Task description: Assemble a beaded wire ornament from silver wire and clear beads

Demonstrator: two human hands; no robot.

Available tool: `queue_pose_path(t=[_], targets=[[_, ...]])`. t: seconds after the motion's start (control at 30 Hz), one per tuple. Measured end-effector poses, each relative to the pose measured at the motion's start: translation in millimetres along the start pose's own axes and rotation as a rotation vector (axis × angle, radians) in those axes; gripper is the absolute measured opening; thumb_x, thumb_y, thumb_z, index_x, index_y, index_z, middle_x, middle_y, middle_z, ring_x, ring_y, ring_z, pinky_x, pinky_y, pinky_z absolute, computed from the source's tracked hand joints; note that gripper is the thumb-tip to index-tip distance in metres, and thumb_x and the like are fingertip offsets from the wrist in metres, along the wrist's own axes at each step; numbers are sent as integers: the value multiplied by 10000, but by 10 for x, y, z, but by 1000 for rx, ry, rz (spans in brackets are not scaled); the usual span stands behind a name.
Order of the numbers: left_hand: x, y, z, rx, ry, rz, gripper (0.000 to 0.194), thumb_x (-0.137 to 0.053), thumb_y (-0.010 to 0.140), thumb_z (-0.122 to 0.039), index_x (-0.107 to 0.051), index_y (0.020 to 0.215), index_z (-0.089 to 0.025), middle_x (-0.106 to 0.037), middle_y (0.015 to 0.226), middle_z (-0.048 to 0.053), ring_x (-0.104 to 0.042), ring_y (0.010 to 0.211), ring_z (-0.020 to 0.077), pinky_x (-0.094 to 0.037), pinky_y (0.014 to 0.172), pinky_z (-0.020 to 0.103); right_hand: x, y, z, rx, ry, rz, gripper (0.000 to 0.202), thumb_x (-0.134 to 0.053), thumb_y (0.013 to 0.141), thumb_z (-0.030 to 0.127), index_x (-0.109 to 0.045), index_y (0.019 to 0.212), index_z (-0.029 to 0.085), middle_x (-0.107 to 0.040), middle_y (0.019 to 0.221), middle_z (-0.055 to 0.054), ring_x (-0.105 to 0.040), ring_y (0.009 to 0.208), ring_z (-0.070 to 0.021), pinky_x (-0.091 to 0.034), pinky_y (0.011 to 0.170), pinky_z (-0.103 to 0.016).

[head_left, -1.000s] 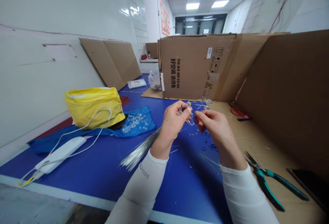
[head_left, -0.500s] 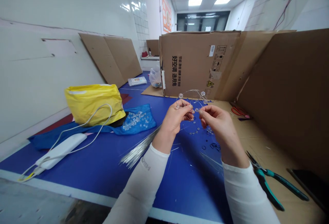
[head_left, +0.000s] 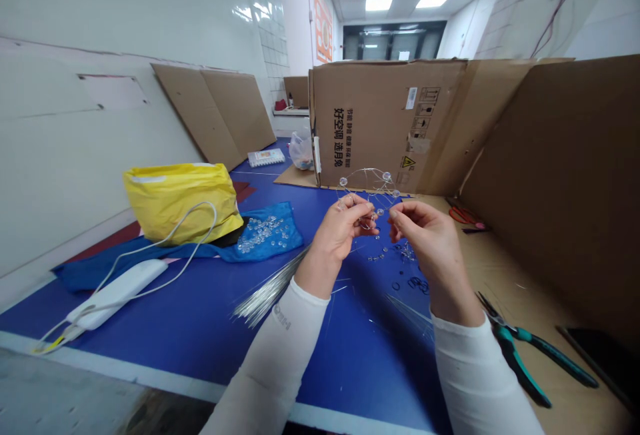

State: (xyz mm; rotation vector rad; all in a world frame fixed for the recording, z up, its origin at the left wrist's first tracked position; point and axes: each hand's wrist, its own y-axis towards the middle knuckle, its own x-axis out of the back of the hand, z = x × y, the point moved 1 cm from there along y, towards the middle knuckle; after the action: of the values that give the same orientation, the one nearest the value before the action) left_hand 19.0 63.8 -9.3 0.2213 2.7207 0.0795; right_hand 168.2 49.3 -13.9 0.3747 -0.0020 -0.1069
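My left hand point(head_left: 343, 225) is closed on a thin wire ring with clear beads point(head_left: 370, 170), held above the blue table. The ring arches up past the fingers, with round beads spaced along it. Close by on the right, my right hand point(head_left: 423, 232) pinches with thumb and forefinger beside one bead; a fine wire seems to run there, though what lies between the fingertips is too small to make out. Below the hands lie loose clear beads point(head_left: 377, 256) and small black rings point(head_left: 417, 284). A bundle of straight wires point(head_left: 270, 288) rests by my left forearm.
Green-handled pliers point(head_left: 525, 338) and red-handled scissors point(head_left: 465, 216) lie on cardboard at the right. To the left are a blue cloth point(head_left: 290, 222) bearing clear beads, a yellow bag point(head_left: 183, 202) and a white power strip point(head_left: 120, 292). A large cardboard box point(head_left: 380, 122) stands behind.
The beaded ring has tilted and shifted slightly up and to the left. My right fingertips have moved a little away from the bead. My left hand keeps its hold.
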Motion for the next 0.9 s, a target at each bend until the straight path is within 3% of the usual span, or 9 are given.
queue_pose_path(t=[0.3, 0.53, 0.73, 0.9], targets=[[-21, -16, 1, -37, 27, -37, 192, -744, 685, -225, -565, 729, -171, -623, 631, -26, -597, 533, 102, -533, 553, 251, -18, -28, 30, -8, -31, 8, 131, -691, 735, 317, -671, 722, 188, -629, 594, 11, -550, 476, -106, -458, 491, -270], [-60, -31, 31, -195, 96, -114, 194, -760, 699, -266, -595, 742, -173, -592, 657, -42, -575, 538, 85, -491, 573, 239, -41, -34, -27, -56, -119, 2, 196, -714, 729, 384, -655, 750, 198, -601, 564, 19, -550, 479, -119, -450, 470, -266], [-63, -21, 52, -215, 140, -111, 177, -752, 694, -261, -607, 722, -165, -587, 666, -38, -548, 545, 78, -459, 576, 235, -129, -33, -9, -40, 71, 83, 216, -712, 723, 365, -608, 820, 202, -635, 682, 9, -580, 558, -120, -494, 556, -290], [-79, -21, 52, -215, 153, -94, 159, -738, 702, -247, -601, 719, -168, -583, 663, -42, -539, 533, 75, -456, 577, 235, -130, -25, -7, -40, 121, 59, 161, -674, 685, 286, -590, 796, 204, -602, 694, 29, -523, 544, -99, -452, 548, -277]])
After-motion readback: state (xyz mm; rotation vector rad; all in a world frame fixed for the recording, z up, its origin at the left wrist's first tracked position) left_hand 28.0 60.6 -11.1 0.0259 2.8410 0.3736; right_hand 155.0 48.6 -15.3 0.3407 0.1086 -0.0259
